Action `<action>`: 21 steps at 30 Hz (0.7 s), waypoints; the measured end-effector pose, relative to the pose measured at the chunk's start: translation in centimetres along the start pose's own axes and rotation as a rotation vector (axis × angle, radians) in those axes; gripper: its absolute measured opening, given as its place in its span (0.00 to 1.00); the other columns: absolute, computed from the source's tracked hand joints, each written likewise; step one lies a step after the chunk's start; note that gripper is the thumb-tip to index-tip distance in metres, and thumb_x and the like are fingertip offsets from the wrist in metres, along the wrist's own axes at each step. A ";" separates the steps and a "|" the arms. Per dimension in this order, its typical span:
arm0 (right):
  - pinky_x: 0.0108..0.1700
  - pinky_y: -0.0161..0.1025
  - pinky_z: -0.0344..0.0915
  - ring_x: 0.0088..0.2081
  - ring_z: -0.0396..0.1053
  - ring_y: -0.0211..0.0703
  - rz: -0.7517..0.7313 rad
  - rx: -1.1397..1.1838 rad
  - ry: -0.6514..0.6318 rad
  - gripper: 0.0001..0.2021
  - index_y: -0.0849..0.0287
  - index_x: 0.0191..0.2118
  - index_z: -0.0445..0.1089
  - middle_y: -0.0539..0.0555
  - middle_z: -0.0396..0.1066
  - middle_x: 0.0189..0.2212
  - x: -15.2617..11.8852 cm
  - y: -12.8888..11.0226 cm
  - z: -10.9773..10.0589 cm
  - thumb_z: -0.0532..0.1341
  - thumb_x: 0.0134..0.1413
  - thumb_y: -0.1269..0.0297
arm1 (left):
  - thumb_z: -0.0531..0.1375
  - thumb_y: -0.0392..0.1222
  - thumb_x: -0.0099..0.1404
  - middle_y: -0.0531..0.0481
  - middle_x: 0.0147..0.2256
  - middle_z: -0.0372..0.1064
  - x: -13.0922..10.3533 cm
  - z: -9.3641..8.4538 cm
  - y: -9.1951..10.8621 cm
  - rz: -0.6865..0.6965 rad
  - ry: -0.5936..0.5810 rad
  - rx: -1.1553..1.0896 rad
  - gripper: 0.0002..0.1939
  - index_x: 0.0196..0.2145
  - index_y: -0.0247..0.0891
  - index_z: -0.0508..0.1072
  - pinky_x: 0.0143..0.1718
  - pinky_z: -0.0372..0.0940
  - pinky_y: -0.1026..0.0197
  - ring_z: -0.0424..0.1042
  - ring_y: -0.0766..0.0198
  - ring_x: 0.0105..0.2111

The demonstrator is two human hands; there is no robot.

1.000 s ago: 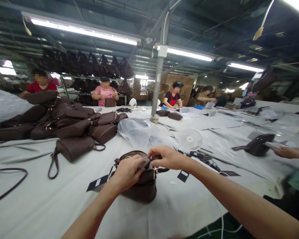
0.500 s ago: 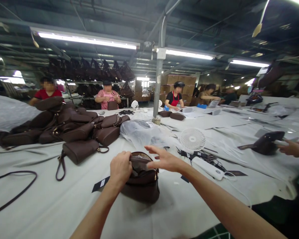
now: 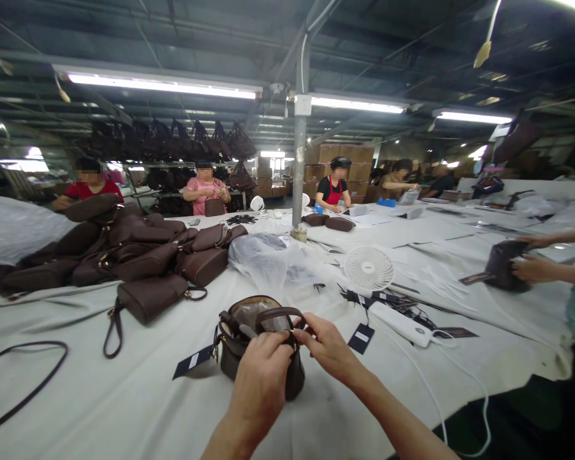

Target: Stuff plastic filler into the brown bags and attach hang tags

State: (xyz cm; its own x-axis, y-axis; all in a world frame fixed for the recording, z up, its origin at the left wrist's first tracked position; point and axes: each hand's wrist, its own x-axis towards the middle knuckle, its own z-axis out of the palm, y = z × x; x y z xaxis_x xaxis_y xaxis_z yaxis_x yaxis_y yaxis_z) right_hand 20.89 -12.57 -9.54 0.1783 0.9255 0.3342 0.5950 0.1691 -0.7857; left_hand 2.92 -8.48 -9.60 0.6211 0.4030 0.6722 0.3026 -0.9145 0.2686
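Observation:
A small dark brown bag (image 3: pixel 232 358) stands on the white-covered table, its top open and a pale lining showing. My left hand (image 3: pixel 266 370) is closed on the bag's near rim, toward its right side. At the right end of the rim, the fingers of my right hand (image 3: pixel 323 345) pinch the base of the strap handle (image 3: pixel 280 312). A black tag (image 3: pixel 193 361) lies at the bag's left side. Another black tag (image 3: pixel 361 338) rests to the right of my right hand.
Brown bags (image 3: pixel 151 297) are heaped at the left, beside clear plastic (image 3: pixel 263 255). A white fan (image 3: pixel 368 268), power strip (image 3: pixel 401 324) and cables lie to the right. Another person's hands (image 3: pixel 531 267) hold a dark bag (image 3: pixel 501 265). A post (image 3: pixel 299 166) rises behind.
My left hand has moved right across the bag to its near rim. My right hand has closed on the handle base. The bag has turned, and the co-worker's hands have shifted on their bag.

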 end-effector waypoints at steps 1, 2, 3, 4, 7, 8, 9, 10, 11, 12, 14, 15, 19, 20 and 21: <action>0.30 0.35 0.66 0.29 0.68 0.39 0.006 0.036 -0.017 0.06 0.58 0.35 0.67 0.50 0.70 0.29 -0.2 -0.1 0.1 0.56 0.57 0.63 | 0.50 0.35 0.69 0.45 0.45 0.73 0.1 0.7 -0.1 0.047 0.015 0.054 0.11 0.40 0.39 0.72 0.44 0.65 0.54 0.70 0.55 0.42; 0.28 0.35 0.66 0.29 0.68 0.39 0.016 0.076 -0.035 0.06 0.58 0.36 0.67 0.50 0.69 0.29 -0.5 -0.2 0.2 0.55 0.57 0.63 | 0.51 0.34 0.69 0.44 0.47 0.72 0.2 1.2 -0.3 0.057 0.018 0.109 0.11 0.43 0.39 0.72 0.45 0.65 0.51 0.70 0.53 0.44; 0.28 0.35 0.66 0.29 0.68 0.40 0.021 0.106 -0.052 0.06 0.58 0.36 0.67 0.50 0.69 0.28 -0.7 -0.3 0.4 0.54 0.58 0.63 | 0.52 0.34 0.68 0.44 0.47 0.72 0.4 1.5 -0.4 0.041 0.008 0.156 0.11 0.44 0.38 0.71 0.46 0.65 0.50 0.69 0.53 0.44; 0.28 0.35 0.66 0.29 0.68 0.40 0.016 0.115 -0.061 0.06 0.58 0.35 0.67 0.50 0.68 0.29 -0.9 -0.5 0.5 0.54 0.58 0.64 | 0.53 0.34 0.68 0.44 0.46 0.72 0.7 1.6 -0.6 0.019 -0.013 0.190 0.11 0.45 0.38 0.71 0.45 0.65 0.50 0.69 0.52 0.44; 0.33 0.37 0.66 0.32 0.67 0.42 -0.037 0.014 -0.020 0.06 0.57 0.31 0.66 0.51 0.68 0.29 -1.3 -1.2 0.9 0.55 0.57 0.65 | 0.55 0.33 0.66 0.44 0.45 0.71 1.3 1.5 -0.8 -0.001 -0.112 0.269 0.13 0.48 0.38 0.69 0.48 0.65 0.50 0.69 0.52 0.46; 0.35 0.38 0.65 0.33 0.67 0.42 -0.056 -0.022 0.003 0.06 0.57 0.30 0.65 0.51 0.69 0.29 -1.4 -1.4 1.0 0.55 0.57 0.65 | 0.56 0.32 0.66 0.44 0.45 0.71 1.5 1.4 -0.8 0.007 -0.157 0.286 0.13 0.48 0.38 0.69 0.48 0.65 0.50 0.69 0.53 0.46; 0.36 0.39 0.64 0.33 0.67 0.43 -0.070 -0.038 0.022 0.06 0.57 0.30 0.65 0.51 0.69 0.29 -1.5 -1.5 1.0 0.55 0.58 0.65 | 0.56 0.32 0.65 0.45 0.44 0.71 1.6 1.2 -0.8 0.017 -0.202 0.296 0.13 0.48 0.38 0.69 0.48 0.65 0.50 0.69 0.53 0.46; 0.37 0.39 0.64 0.33 0.67 0.43 -0.080 -0.028 0.027 0.06 0.57 0.30 0.66 0.51 0.69 0.29 -1.6 -1.6 1.0 0.56 0.58 0.65 | 0.57 0.32 0.65 0.45 0.43 0.72 1.8 1.1 -0.8 0.027 -0.245 0.304 0.13 0.47 0.38 0.69 0.47 0.65 0.51 0.70 0.54 0.45; 0.37 0.39 0.64 0.33 0.67 0.43 -0.089 0.003 0.016 0.06 0.57 0.31 0.67 0.51 0.70 0.29 -1.7 -1.6 1.1 0.56 0.58 0.65 | 0.58 0.33 0.64 0.46 0.42 0.72 1.9 1.0 -0.8 0.036 -0.282 0.315 0.12 0.46 0.39 0.69 0.46 0.65 0.51 0.70 0.54 0.44; 0.37 0.39 0.65 0.34 0.68 0.43 -0.098 0.050 -0.006 0.05 0.57 0.33 0.68 0.51 0.71 0.30 -1.9 -1.5 1.1 0.56 0.58 0.66 | 0.58 0.34 0.64 0.47 0.40 0.72 1.9 0.9 -0.9 0.047 -0.311 0.332 0.11 0.45 0.39 0.70 0.44 0.65 0.52 0.70 0.54 0.43; 0.40 0.40 0.67 0.38 0.70 0.44 -0.116 0.162 -0.059 0.08 0.56 0.39 0.71 0.52 0.73 0.35 -2.3 -0.9 1.3 0.56 0.55 0.70 | 0.58 0.35 0.65 0.47 0.38 0.72 2.0 0.7 -1.2 0.076 -0.344 0.379 0.07 0.42 0.40 0.70 0.41 0.65 0.52 0.70 0.53 0.40; 0.43 0.41 0.67 0.41 0.70 0.45 -0.116 0.227 -0.074 0.12 0.56 0.43 0.71 0.53 0.73 0.39 -2.6 -0.4 1.6 0.56 0.53 0.71 | 0.57 0.35 0.66 0.47 0.37 0.71 2.0 0.7 -1.6 0.102 -0.350 0.401 0.07 0.42 0.40 0.70 0.40 0.65 0.52 0.70 0.53 0.40; 0.46 0.45 0.69 0.50 0.69 0.50 -0.047 0.436 0.010 0.27 0.54 0.58 0.60 0.58 0.70 0.51 -3.2 2.4 3.7 0.58 0.50 0.70 | 0.56 0.35 0.68 0.46 0.39 0.71 2.0 0.5 -3.2 0.260 -0.316 0.372 0.06 0.43 0.39 0.70 0.43 0.64 0.52 0.69 0.55 0.41; 0.45 0.46 0.69 0.49 0.70 0.51 -0.028 0.425 0.051 0.30 0.53 0.59 0.58 0.59 0.69 0.53 -3.3 3.0 4.4 0.60 0.48 0.69 | 0.56 0.36 0.68 0.47 0.39 0.71 1.9 0.5 -3.5 0.295 -0.303 0.345 0.05 0.41 0.39 0.70 0.43 0.64 0.52 0.69 0.56 0.41; 0.44 0.46 0.70 0.49 0.70 0.52 -0.015 0.387 0.086 0.32 0.54 0.59 0.58 0.60 0.68 0.54 -3.2 3.5 5.1 0.62 0.46 0.68 | 0.56 0.37 0.68 0.48 0.38 0.71 1.9 0.5 -3.8 0.316 -0.292 0.319 0.04 0.39 0.38 0.70 0.43 0.63 0.53 0.68 0.57 0.40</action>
State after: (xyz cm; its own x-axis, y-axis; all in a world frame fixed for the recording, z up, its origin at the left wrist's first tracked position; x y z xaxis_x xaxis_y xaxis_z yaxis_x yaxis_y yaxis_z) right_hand 18.42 -13.22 -15.99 0.2468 0.8928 0.3769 0.2614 0.3132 -0.9130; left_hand 3.31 -4.25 -9.68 0.8789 0.1451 0.4545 0.2453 -0.9545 -0.1696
